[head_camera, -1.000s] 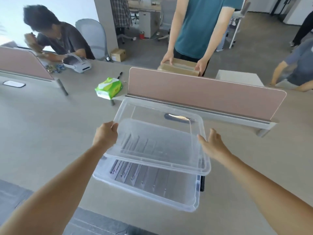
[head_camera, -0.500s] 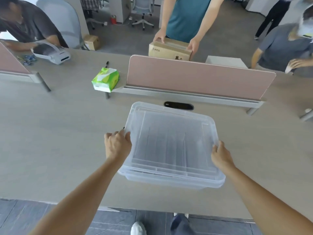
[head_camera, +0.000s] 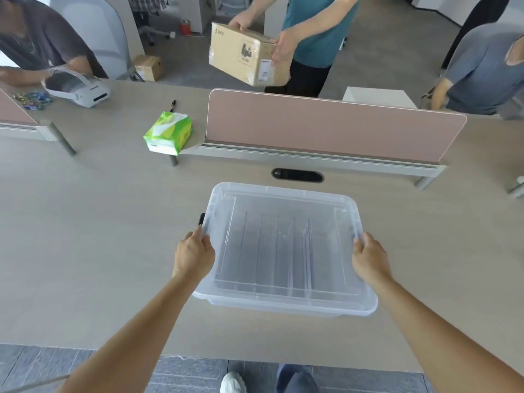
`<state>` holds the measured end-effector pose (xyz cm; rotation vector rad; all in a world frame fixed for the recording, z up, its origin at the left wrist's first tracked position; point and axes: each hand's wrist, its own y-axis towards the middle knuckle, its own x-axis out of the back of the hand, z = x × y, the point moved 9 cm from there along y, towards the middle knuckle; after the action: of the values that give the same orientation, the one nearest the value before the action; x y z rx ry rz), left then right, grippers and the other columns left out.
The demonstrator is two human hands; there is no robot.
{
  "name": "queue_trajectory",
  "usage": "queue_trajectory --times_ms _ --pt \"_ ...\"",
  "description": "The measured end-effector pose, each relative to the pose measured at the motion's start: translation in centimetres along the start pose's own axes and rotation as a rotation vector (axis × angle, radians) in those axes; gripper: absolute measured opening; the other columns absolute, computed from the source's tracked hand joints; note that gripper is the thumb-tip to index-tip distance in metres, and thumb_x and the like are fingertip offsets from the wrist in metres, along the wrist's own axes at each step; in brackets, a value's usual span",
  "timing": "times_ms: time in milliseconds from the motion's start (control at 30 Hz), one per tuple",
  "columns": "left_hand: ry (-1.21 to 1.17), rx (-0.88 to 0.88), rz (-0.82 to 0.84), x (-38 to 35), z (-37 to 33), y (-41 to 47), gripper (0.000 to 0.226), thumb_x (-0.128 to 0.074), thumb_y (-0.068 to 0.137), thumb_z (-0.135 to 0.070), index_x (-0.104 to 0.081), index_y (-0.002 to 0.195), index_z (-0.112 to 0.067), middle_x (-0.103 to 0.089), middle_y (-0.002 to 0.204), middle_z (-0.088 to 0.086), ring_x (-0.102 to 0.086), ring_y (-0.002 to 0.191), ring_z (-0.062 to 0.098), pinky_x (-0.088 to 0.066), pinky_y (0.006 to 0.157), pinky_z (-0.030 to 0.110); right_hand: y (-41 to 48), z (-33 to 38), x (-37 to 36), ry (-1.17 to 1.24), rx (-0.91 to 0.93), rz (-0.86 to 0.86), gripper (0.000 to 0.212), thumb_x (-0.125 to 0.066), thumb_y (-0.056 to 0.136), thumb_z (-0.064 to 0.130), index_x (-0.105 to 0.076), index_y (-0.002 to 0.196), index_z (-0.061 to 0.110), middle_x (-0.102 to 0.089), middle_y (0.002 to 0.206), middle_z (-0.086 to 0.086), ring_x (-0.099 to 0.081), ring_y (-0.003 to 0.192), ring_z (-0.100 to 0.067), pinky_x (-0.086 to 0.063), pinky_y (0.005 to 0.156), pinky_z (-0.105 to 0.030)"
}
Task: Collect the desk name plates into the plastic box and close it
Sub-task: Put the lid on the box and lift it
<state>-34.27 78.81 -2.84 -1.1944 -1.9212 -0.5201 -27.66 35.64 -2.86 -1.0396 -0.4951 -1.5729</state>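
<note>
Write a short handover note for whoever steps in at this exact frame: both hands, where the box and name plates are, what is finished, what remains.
Left hand: gripping the left edge of the lid, near the black latch.
Right hand: gripping the lid's right edge.
Box: on the desk in front of the pink divider, lid lying flat on top.
Name plates: inside the box, lying in a row, seen through the clear lid.
Done: plates collected, lid placed.
Left: press the lid down and fasten the latches; whether they are already snapped cannot be told.
</note>
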Motion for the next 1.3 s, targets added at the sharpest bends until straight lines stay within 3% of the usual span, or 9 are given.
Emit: queue_trajectory --times_ms 167,333,467,600,767,867,967,1100,1300 --pt "-0.366 0.383 0.052 -1.3 1.3 1.7 0.038 -0.050 0.086 -0.031 -0.059 0.123 -0.027 -0.050 0.124 0.007 -0.046 0.114 0.035 -0.037 0.099 0.044 4.0 0.1 -0.1 0.053 -0.147 0.112 0.051 -0.029 0.100 0.048 -0.027 0.149 0.033 -0.031 0.151 -0.012 -0.032 0.134 -0.039 -0.032 0.107 -0.047" --pt "-0.671 0.628 0.180 -3.7 1.3 2.3 0.037 -0.059 0.088 -0.039 -0.062 0.112 -0.012 -0.060 0.110 0.007 -0.056 0.097 0.027 -0.038 0.081 0.033 5.7 1.5 -0.1 0.246 -0.071 0.156 0.053 -0.034 0.102 0.039 -0.020 0.152 0.028 -0.034 0.155 -0.001 -0.038 0.137 -0.030 -0.031 0.108 -0.042" --pt "-0.356 0.465 0.102 -1.8 0.7 3.0 0.039 -0.056 0.087 -0.047 -0.058 0.087 -0.008 -0.058 0.079 0.007 -0.053 0.065 0.025 -0.039 0.059 0.032 5.8 0.9 1.0 0.186 -0.152 0.048 0.064 -0.045 0.096 0.046 -0.025 0.148 0.014 -0.046 0.142 -0.014 -0.050 0.123 -0.037 -0.044 0.096 -0.047" --pt "0.037 0.311 0.045 0.1 -1.4 3.6 0.028 -0.049 0.090 -0.041 -0.043 0.099 -0.016 -0.060 0.082 0.005 -0.057 0.075 0.030 -0.043 0.062 0.034 6.5 2.0 2.5 -0.022 -0.006 -0.025 0.063 -0.053 0.094 0.042 -0.033 0.141 0.006 -0.044 0.134 -0.017 -0.054 0.114 -0.039 -0.047 0.085 -0.045" --pt "-0.158 0.391 0.236 -1.4 -3.4 5.7 0.036 -0.042 0.087 -0.009 -0.041 0.123 -0.009 -0.052 0.093 0.009 -0.053 0.085 0.032 -0.043 0.058 0.032 7.9 2.0 1.2 0.169 -0.184 0.250 0.028 -0.056 0.082 0.033 -0.049 0.092 0.008 -0.049 0.079 -0.008 -0.050 0.065 -0.025 -0.042 0.062 -0.032" --pt "-0.198 0.475 0.280 -2.0 -4.0 5.9 0.058 -0.056 0.080 -0.032 -0.041 0.129 -0.007 -0.054 0.109 0.013 -0.055 0.098 0.033 -0.052 0.076 0.039 7.4 2.4 0.4 0.148 -0.292 0.356 0.089 -0.070 0.066 0.063 -0.044 0.129 0.006 -0.055 0.114 -0.011 -0.058 0.100 -0.031 -0.046 0.072 -0.037" --pt "0.039 0.511 0.300 -2.8 -4.6 4.9 0.112 -0.070 0.057 -0.075 -0.027 0.137 -0.009 -0.043 0.131 0.015 -0.047 0.121 0.037 -0.046 0.095 0.048 6.8 3.4 -0.2 -0.067 -0.283 0.382 0.150 -0.075 0.043 0.080 -0.004 0.153 0.008 -0.027 0.152 -0.013 -0.036 0.136 -0.032 -0.045 0.097 -0.045" --pt "0.254 0.467 0.248 -2.5 -5.6 4.7 0.121 -0.075 0.049 -0.078 -0.025 0.135 -0.008 -0.044 0.129 0.015 -0.047 0.120 0.036 -0.043 0.093 0.045 7.0 3.9 -0.7 -0.190 -0.285 0.325 0.157 -0.080 0.040 0.077 0.002 0.152 0.002 -0.029 0.148 -0.016 -0.035 0.135 -0.032 -0.046 0.097 -0.044" --pt "0.354 0.427 0.242 -3.0 -6.9 5.1 0.124 -0.074 0.059 -0.074 -0.018 0.142 0.001 -0.044 0.131 0.016 -0.048 0.119 0.035 -0.043 0.094 0.042 6.7 6.3 -0.3 -0.450 -0.197 0.369 0.124 -0.066 0.055 0.083 -0.033 0.144 0.003 -0.034 0.143 -0.010 -0.043 0.127 -0.030 -0.046 0.086 -0.034"
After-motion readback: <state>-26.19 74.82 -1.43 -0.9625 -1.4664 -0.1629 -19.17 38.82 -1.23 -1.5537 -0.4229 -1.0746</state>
